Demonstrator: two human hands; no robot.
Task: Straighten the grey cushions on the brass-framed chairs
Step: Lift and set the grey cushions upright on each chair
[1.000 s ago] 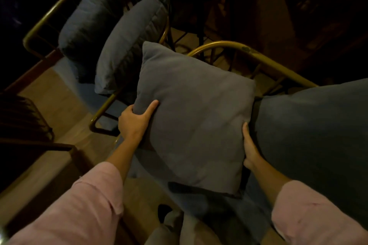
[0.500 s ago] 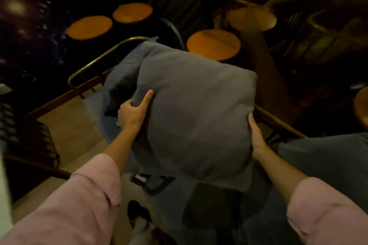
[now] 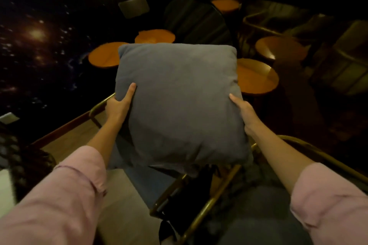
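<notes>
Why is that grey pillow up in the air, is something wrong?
Nothing looks broken or spilled. The grey cushion is just off its chair: the left hand and right hand hold its sides, lifting it above the brass chair frame.

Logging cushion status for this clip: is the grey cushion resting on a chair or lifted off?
Lifted. The grey cushion is held up between the left hand and right hand, above the brass chair frame.

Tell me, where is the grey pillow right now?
The grey cushion is mid-frame in the head view, held up between the left hand and right hand, above the brass chair frames.
</notes>
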